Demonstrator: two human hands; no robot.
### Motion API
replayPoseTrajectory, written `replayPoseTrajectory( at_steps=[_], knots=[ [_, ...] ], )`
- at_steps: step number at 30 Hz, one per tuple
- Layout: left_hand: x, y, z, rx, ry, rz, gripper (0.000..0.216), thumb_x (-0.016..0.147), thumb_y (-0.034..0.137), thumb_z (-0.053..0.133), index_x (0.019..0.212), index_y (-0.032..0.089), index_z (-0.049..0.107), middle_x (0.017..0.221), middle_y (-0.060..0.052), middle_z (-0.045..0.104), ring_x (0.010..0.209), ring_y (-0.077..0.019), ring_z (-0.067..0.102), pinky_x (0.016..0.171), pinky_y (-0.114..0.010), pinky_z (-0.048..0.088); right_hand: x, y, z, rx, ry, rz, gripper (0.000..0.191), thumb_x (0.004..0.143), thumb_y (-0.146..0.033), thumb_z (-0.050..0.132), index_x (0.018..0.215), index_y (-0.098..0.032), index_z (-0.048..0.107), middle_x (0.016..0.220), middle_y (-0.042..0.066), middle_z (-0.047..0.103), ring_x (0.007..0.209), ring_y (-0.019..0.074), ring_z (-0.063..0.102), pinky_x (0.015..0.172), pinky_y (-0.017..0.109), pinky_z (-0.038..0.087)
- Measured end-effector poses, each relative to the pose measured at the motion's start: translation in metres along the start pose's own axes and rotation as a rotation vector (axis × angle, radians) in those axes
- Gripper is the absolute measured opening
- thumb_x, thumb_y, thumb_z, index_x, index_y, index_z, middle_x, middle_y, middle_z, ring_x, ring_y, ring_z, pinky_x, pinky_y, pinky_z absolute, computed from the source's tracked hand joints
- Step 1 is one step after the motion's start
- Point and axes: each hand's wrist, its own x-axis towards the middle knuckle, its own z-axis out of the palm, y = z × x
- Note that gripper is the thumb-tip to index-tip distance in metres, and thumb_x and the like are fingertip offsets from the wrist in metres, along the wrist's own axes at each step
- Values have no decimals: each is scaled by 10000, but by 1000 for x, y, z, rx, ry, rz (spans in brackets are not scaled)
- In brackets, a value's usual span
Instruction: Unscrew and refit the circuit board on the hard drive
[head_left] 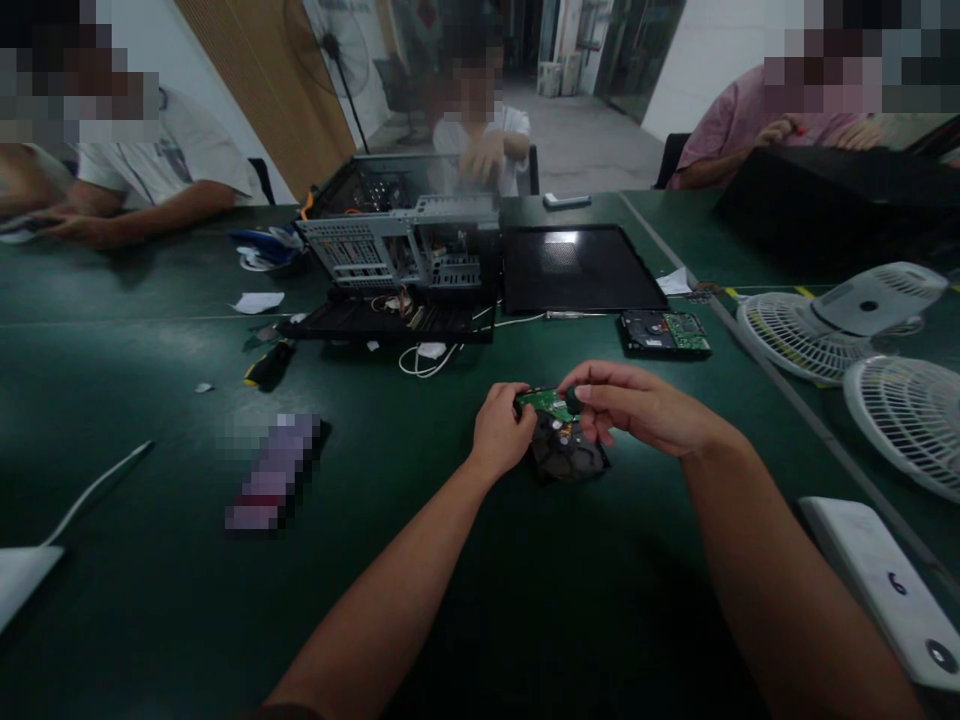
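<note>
A hard drive point(566, 458) with a green circuit board point(551, 404) at its far end rests on the dark green table in front of me. My left hand point(504, 428) grips its left edge, thumb over the top and fingers round the side. Over the drive's right side, my right hand point(637, 405) has its thumb and index finger brought close together by the board. Whatever lies between those fingertips is too small and dark to make out. Beyond my right hand lies a second hard drive point(666, 335), its board facing up.
An opened computer case point(397, 245) stands ahead, beside a black side panel point(581, 270) and a screwdriver point(574, 315). To the left are a yellow-black tool point(268, 366) and a blurred-out phone-shaped object point(276, 470). White fans point(795, 335) lie right. Several people sit around the table.
</note>
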Motion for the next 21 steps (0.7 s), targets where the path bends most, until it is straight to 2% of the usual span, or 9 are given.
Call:
replayPoseTrajectory(
  at_steps=[6,9,12,18,21],
  knots=[
    [0,1,-1,-3,-5,-1,317,938,168,613,1242,202,695,1250,-76,683,968,-204,695,991,-354,559,0,-1,-1,-153,106,-99,275,889,-382,798,1080,-211,699,782,-12,639,622,107,505,508,246,357],
    [0,1,-2,2,-11,-5,315,941,174,614,1244,206,694,1254,-77,682,965,-203,695,977,-354,563,0,-3,-3,-204,147,-134,236,902,-345,750,1101,-220,750,782,-14,598,640,114,452,536,266,325],
    [0,1,-2,-1,-14,-4,309,945,180,612,1240,206,698,1261,-79,679,970,-203,695,965,-350,566,-1,-5,-3,-220,190,-141,158,886,-317,714,983,-203,765,720,-13,565,645,128,448,571,290,329],
    [-1,1,-2,-11,-10,8,313,939,170,609,1239,194,695,1251,-74,676,985,-200,692,975,-344,562,-2,-7,0,-203,247,-84,115,849,-304,688,900,-200,695,768,-5,596,634,126,464,562,299,310],
    [-1,1,-2,-8,-6,4,311,940,165,605,1237,198,695,1244,-71,679,983,-196,693,972,-335,561,-3,-8,0,-194,240,-85,116,858,-284,650,923,-202,700,883,23,666,628,117,449,546,301,281]
  ],
)
